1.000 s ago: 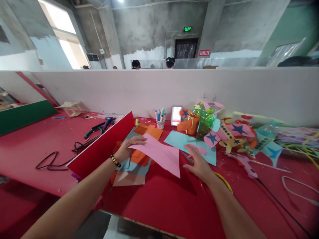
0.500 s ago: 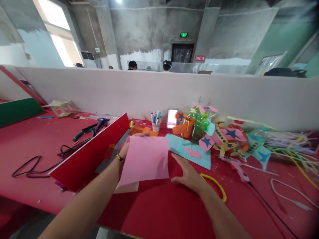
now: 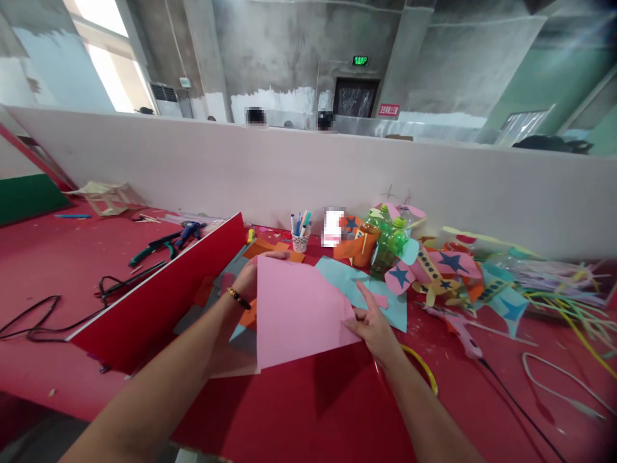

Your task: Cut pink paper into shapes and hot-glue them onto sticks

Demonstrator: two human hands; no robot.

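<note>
A sheet of pink paper (image 3: pixel 301 318) is held up in front of me, tilted above the red board. My left hand (image 3: pixel 260 267) grips its upper left edge, with most of the fingers behind the sheet. At the sheet's right edge, my right hand (image 3: pixel 369 321) pinches the paper near the lower corner, the index finger stretched upward. Light blue paper (image 3: pixel 395 308) with a pink scrap on it lies behind my right hand. Beneath and left of the pink sheet are orange and pale paper pieces, partly hidden.
A pen cup (image 3: pixel 300 242) stands at the back. Right of it are green plastic bottles (image 3: pixel 385 241) and star-decorated paper crafts. A pink glue gun (image 3: pixel 460 331) with a cord and a yellow strip (image 3: pixel 424 366) lie right. An upright red panel (image 3: pixel 164 302) borders the left, with pliers (image 3: pixel 154 247) beyond.
My right hand, open and off the paper before, has closed on the pink sheet's right edge. The sheet has moved slightly right and turned. The view has shifted a little.
</note>
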